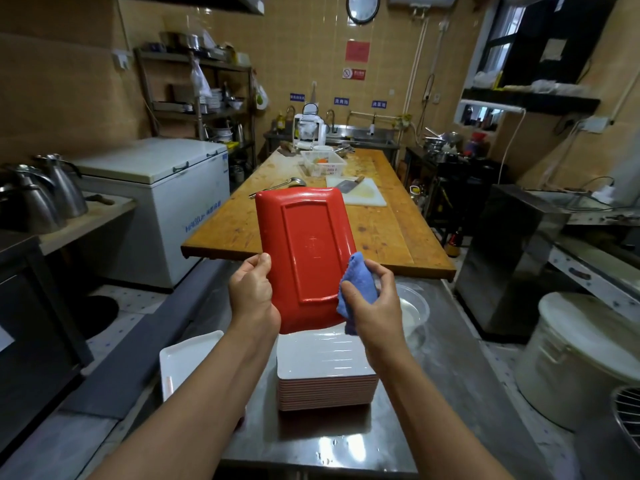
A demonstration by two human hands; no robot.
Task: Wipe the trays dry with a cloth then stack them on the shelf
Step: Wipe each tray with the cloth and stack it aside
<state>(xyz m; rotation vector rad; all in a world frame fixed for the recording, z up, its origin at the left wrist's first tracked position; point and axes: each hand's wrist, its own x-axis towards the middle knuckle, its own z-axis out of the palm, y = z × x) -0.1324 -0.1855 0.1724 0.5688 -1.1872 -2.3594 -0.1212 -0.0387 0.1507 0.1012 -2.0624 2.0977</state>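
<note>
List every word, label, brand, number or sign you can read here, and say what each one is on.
Chest freezer: blue lettering on its front, too blurred to read.
Three blue wall labels: white characters, too small to read.
Red notice: no text legible.
No-smoking sign: crossed-circle symbol shows; its words are too small.
Red tray: faint moulded mark on the underside, unreadable.
Nothing can be quoted.

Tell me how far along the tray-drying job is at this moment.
Possibly done: a single white tray lies apart, left of the pile, though whether it is dry cannot be told. In hand: the left hand grips a red tray, underside up, while the right hand holds a blue cloth against its right edge. Left: a tall stack of trays on the steel counter, and all the shelving.
</note>
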